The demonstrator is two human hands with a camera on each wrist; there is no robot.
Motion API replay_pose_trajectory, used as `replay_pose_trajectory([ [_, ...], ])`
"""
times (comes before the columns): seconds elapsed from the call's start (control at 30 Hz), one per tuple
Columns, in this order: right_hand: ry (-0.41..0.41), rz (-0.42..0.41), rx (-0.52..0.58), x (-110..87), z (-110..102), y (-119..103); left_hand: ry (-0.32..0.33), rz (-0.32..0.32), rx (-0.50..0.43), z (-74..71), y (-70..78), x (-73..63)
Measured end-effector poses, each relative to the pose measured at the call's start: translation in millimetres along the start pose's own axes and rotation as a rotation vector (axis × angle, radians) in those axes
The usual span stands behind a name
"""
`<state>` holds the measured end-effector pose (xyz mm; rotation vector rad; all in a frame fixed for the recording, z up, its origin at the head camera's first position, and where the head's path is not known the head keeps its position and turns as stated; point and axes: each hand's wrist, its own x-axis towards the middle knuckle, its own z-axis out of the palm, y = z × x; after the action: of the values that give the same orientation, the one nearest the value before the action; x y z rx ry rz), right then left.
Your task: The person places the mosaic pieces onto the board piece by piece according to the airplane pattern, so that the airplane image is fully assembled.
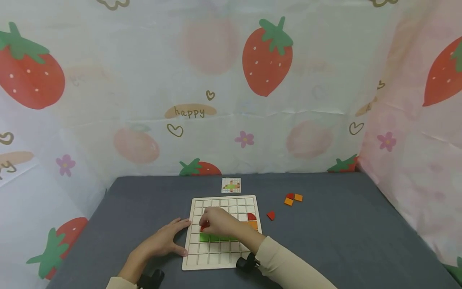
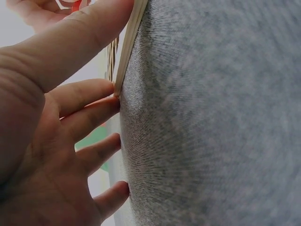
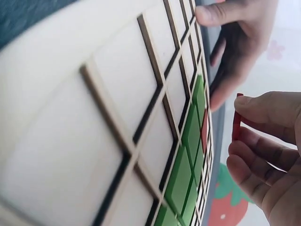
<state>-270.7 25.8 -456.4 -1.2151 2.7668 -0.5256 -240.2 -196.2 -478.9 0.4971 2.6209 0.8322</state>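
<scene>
A pale wooden grid board [image 1: 202, 261] lies on the grey table. My right hand [image 1: 220, 221] is over its middle, pinching a thin red tile [image 3: 237, 117] between thumb and fingers, seen edge-on in the right wrist view. Green square tiles [image 3: 181, 172] fill a row of cells, and a red tile [image 3: 204, 132] sits beside them on the board. At the board's right are a red rounded tile [image 1: 251, 216] and orange tiles [image 1: 253, 224], partly hidden by my right arm. My left hand [image 1: 162, 241], fingers spread, touches the board's left edge with thumb and fingertips.
Behind the board lies a small pattern card [image 1: 231, 190] with a coloured figure on a grid. To the right are a loose red tile [image 1: 271, 216], two orange tiles [image 1: 298, 197] and another red tile [image 1: 290, 196]. A strawberry-print curtain [image 1: 223, 84] surrounds the table.
</scene>
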Motion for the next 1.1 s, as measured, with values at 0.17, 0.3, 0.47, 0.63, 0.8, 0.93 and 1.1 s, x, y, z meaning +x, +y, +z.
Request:
replay_pose_trajectory([
  [0.17,0.001,-0.011,0.007,3.3,4,-7,0.008,0.017,0.003,0.2,-0.6,-1.1],
  [0.3,-0.009,-0.007,-0.003,6.3,7,-13,0.016,0.039,0.007,0.7,-0.9,-1.5],
  [0.47,-0.021,0.008,-0.023,9.8,11,-20,0.018,0.056,0.002,1.1,-1.1,-0.8],
  [0.63,-0.031,0.013,-0.046,11.7,16,-23,0.015,0.067,-0.005,1.6,-3.4,-0.3],
  [0.8,-0.029,-0.004,-0.080,13.5,22,-24,0.012,0.075,-0.019,1.4,-3.7,-1.9],
  [0.93,-0.023,-0.012,-0.132,15.5,23,-25,0.016,0.071,-0.016,0.9,-3.2,-1.9],
  [1.1,-0.020,-0.019,-0.178,16.3,24,-28,0.017,0.073,-0.011,1.0,-4.0,-1.6],
])
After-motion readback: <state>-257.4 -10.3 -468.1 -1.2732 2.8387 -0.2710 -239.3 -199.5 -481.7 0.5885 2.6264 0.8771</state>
